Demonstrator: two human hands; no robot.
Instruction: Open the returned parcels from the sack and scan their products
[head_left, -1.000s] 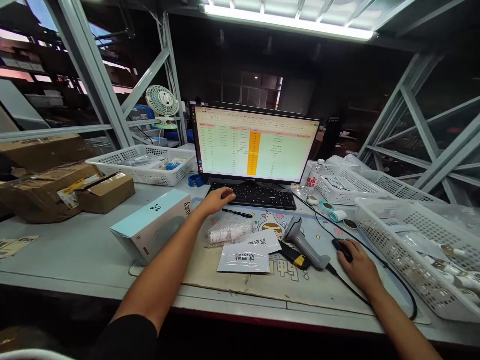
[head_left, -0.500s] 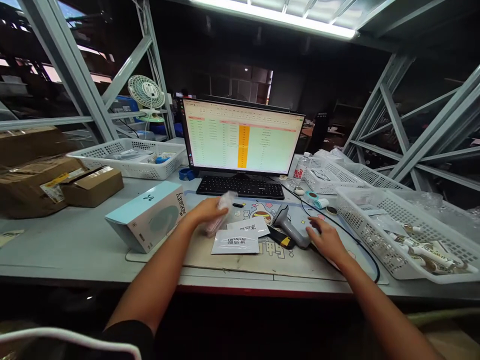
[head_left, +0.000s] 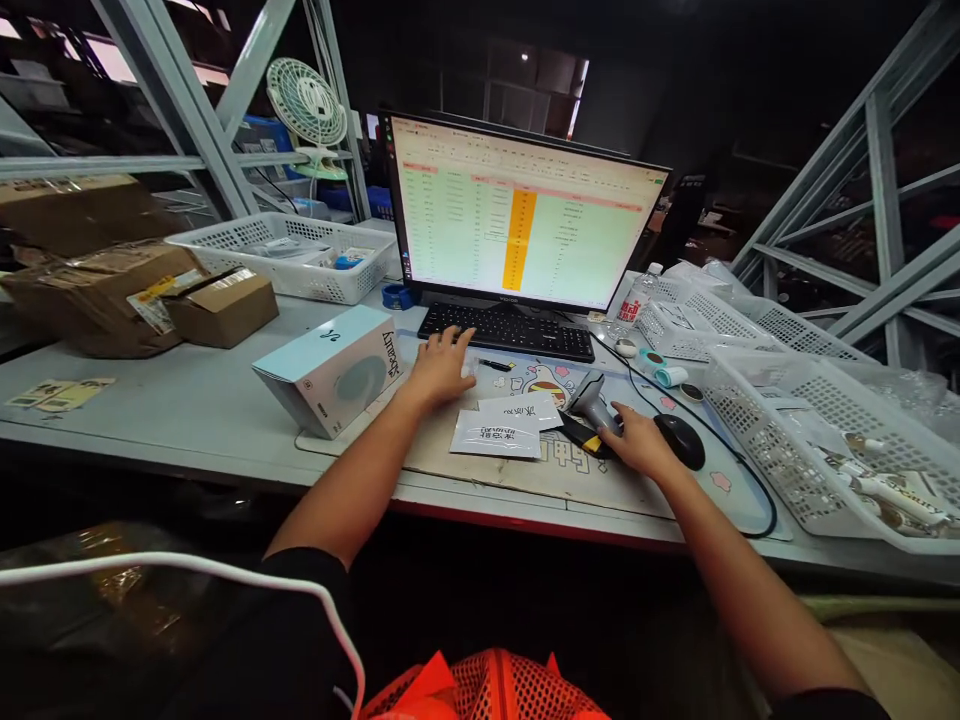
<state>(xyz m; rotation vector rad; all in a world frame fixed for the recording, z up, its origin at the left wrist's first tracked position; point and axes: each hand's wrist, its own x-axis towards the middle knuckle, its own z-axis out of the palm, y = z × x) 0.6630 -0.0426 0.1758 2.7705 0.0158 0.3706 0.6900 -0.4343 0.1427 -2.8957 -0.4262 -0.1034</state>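
My left hand (head_left: 442, 370) lies over the near left edge of the black keyboard (head_left: 510, 330), its fingers spread and holding nothing that I can see. Part of a clear plastic wrap shows faintly beside it. My right hand (head_left: 637, 440) has its fingers round the handle of a grey barcode scanner (head_left: 592, 402), which rests on the desk mat. Between the hands lie two white sachets (head_left: 496, 435) with dark print, one overlapping the other. A yellow-and-black cutter (head_left: 583, 436) sits next to the scanner, and a black mouse (head_left: 679, 441) is right of my right hand.
A pale blue and white box (head_left: 330, 370) stands left of my left hand. Behind are a monitor (head_left: 517, 220) and a white basket (head_left: 300, 255); cardboard boxes (head_left: 97, 295) are far left. Another white basket (head_left: 795, 450) holds tubes at right. A black cable (head_left: 765, 480) crosses the mat.
My left hand has let go of the plastic-wrapped item and moved up to the keyboard. My right hand has shifted off the mouse onto the scanner. The view has tilted down.
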